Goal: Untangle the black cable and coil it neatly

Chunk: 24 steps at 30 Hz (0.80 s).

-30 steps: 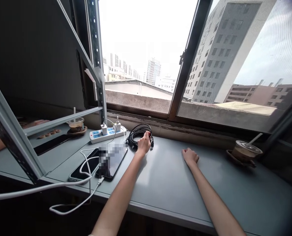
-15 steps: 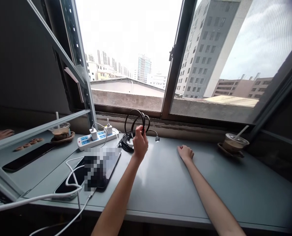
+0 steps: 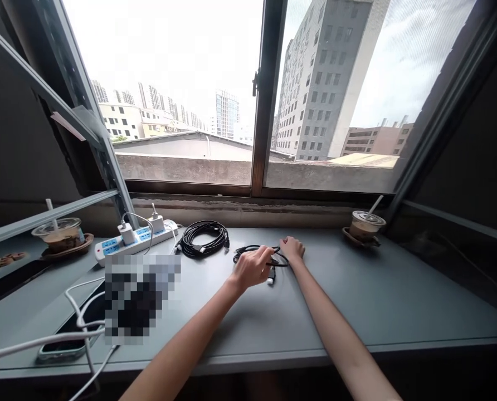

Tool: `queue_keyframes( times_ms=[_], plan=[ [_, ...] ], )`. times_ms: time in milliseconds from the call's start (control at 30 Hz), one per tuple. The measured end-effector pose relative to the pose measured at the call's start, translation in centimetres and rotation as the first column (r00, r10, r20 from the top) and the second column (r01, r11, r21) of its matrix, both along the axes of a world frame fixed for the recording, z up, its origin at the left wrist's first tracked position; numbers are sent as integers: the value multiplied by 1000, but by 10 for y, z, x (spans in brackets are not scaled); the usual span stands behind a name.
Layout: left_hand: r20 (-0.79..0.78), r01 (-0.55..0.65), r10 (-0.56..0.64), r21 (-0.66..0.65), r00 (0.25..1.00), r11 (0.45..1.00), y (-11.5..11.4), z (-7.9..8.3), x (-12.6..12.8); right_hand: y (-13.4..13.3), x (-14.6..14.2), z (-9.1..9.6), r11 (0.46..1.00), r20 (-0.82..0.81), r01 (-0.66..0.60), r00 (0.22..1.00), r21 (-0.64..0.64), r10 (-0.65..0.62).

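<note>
Far left: clear plastic iced-drink cup with straw (image 3: 57, 234) on a saucer, then a white-and-blue power strip (image 3: 134, 240) carrying two white chargers, with white leads running down to a dark glossy phone (image 3: 64, 341) at the desk edge. A coiled bundle of black rubbery cables (image 3: 202, 240) lies beside the strip, untouched. Step in hand looks like sorting out one cable: a thin loose black cable with a small plug (image 3: 260, 257) lies mid-desk on the matte grey desktop (image 3: 357, 301). Left hand (image 3: 252, 268) curls over it, grasp likely; right hand (image 3: 292, 248) is clenched at its far loop. Next probably needs a pinch near the plug. Far right: a second lidded iced-drink cup (image 3: 364, 225).
</note>
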<state>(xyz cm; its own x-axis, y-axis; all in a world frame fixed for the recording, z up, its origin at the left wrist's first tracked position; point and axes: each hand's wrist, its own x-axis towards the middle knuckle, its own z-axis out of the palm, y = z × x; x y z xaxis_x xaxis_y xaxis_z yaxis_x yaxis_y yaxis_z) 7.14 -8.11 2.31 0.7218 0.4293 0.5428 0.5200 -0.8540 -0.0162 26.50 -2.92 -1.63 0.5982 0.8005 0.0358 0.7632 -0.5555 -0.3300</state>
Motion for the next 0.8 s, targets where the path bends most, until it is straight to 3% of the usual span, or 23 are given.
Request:
queue_keyframes(
  times_ms=[133,400,567,800],
  plan=[
    [-63,77,-80,-47,995,996,-7,0,6,2,1,1,1000,-7,-8,1000,-7,8],
    [-219,-116,85,-130,972,985,-6,-7,11,2,-1,3,1000,-5,-10,1000,-16,9],
    [-352,-110,67,-103,934,989,-7,-12,14,2,-3,4,1000,8,-25,1000,-18,25],
    [-352,-68,35,-83,935,994,-8,-13,13,2,-6,5,998,21,-54,998,-18,55]
  ],
)
